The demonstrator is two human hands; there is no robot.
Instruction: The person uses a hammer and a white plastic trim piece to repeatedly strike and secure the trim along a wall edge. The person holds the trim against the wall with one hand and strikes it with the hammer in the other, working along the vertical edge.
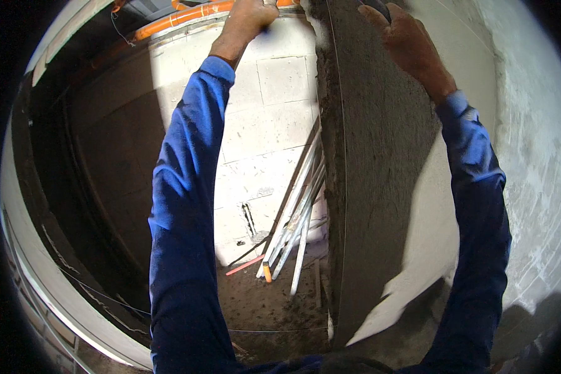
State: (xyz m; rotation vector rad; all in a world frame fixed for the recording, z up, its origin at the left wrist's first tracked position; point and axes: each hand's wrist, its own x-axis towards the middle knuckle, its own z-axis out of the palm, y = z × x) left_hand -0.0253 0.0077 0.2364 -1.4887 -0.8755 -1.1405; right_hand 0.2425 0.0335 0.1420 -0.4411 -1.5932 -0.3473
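Observation:
Both my arms, in blue sleeves, reach up to the top of the view. My left hand [248,23] is closed near the orange pipe [187,15], left of the wall's rough edge; its fingers are cut off by the frame, so what it grips is hidden. My right hand [412,53] is raised in front of the grey plastered wall [380,137], fingers wrapped round a dark, rounded, handle-like piece [378,9]. The rest of that piece lies beyond the top edge. A thin line [341,93] runs down the plastered face near its left edge.
Several long pale poles [300,212] lean in the opening against a white block wall [262,134], their lower ends on the dirt floor [255,311]. An orange-tipped piece [267,272] and a red strip [245,264] are there too. Another grey wall [536,156] stands at the right.

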